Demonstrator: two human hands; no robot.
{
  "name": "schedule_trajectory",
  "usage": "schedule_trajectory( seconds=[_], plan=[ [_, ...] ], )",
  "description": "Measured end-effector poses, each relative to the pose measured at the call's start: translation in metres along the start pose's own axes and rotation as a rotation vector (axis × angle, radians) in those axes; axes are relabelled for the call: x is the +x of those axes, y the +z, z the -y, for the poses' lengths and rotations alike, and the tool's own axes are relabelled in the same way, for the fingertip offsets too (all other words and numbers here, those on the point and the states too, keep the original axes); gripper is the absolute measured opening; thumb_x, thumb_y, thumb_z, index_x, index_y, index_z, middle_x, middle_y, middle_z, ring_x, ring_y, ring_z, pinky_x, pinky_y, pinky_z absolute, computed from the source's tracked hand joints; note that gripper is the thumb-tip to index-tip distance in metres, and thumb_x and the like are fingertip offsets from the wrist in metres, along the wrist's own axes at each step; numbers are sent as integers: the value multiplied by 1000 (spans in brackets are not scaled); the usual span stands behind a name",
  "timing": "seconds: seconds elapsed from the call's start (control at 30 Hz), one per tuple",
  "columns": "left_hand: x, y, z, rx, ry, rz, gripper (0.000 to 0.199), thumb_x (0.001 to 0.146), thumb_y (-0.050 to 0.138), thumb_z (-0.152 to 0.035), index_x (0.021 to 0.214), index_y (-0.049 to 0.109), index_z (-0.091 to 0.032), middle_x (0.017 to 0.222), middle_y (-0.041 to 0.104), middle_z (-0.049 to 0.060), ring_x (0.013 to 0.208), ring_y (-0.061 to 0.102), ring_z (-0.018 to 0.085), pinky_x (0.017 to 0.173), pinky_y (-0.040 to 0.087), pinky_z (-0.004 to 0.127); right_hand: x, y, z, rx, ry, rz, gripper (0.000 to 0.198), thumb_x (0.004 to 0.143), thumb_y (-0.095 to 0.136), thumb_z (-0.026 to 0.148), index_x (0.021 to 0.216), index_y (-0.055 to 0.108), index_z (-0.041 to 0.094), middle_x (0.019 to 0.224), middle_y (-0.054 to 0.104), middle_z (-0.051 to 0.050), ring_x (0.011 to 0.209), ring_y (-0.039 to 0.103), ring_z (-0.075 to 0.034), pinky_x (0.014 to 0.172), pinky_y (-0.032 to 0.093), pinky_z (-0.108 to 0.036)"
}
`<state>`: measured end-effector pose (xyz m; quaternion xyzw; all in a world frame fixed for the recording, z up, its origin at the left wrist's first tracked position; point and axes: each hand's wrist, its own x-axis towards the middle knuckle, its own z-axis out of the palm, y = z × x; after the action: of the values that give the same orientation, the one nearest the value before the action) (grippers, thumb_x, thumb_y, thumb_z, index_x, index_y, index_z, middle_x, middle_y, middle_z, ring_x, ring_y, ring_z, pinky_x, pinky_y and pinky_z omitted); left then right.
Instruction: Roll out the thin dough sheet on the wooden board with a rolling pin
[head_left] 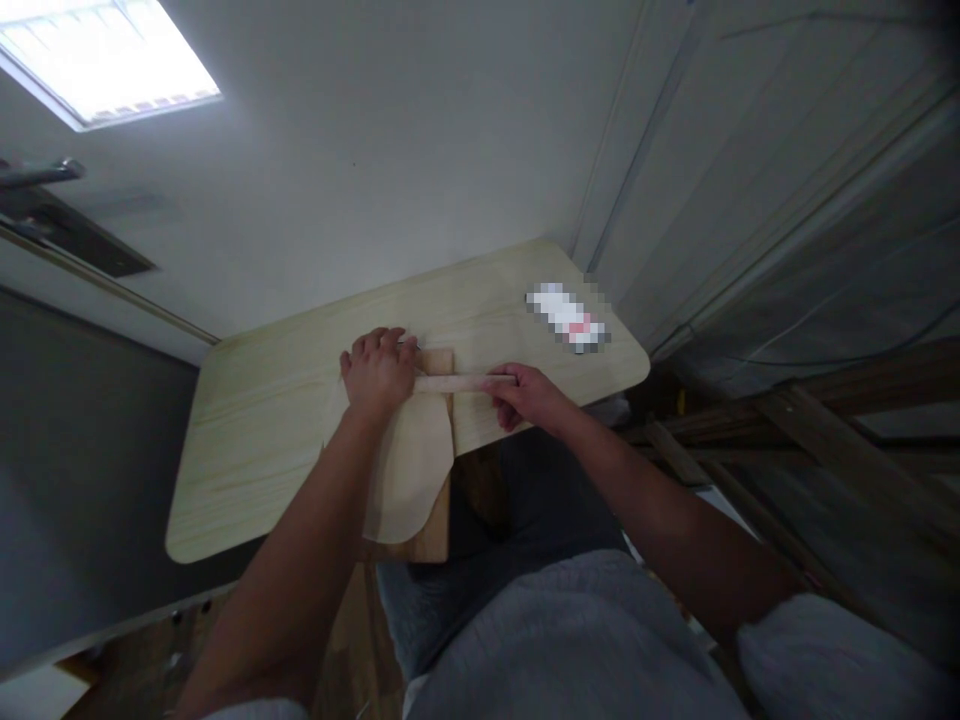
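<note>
A thin, pale, flexible-looking sheet [412, 465] with a rounded lower edge lies over a brown wooden board [439, 530]. Its material is hard to tell. My left hand [379, 370] rests on the upper part of the sheet, palm down, fingers spread and slightly bent. My right hand [529, 395] is closed round the right end of a narrow, pale, flat strip [457, 383]. From there the strip runs left across the board, and its far end meets the side of my left hand. I cannot see whether it continues underneath.
The board juts past the near edge of a light wood-grain table [262, 420]. A blurred-out white and red item [566, 315] lies at the table's right. Behind stands a pale door [360, 200] with a metal handle [45, 175]. Wooden beams [825, 430] are at the right.
</note>
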<state>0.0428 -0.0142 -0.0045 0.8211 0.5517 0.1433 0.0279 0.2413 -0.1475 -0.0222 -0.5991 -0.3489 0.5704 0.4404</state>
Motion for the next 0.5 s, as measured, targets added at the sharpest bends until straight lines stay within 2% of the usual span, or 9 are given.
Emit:
schedule_trajectory(
  seconds=[0.33,0.5],
  plan=[
    [24,3,-2,-61,-8,70,46,99,32,-50,128,61,-30,139,57,12,132,44,37,106,33,63,1,-4,4,73,49,4,18,95,63,26,109,53,22,66,62,4,43,61,-13,39,55,-26],
    [33,-3,-9,60,26,181,46,99,32,-45,136,55,-30,145,51,14,134,40,37,106,33,63,-1,-6,8,115,80,11,18,96,62,25,111,52,22,65,62,5,45,61,-12,42,54,-24]
  ],
)
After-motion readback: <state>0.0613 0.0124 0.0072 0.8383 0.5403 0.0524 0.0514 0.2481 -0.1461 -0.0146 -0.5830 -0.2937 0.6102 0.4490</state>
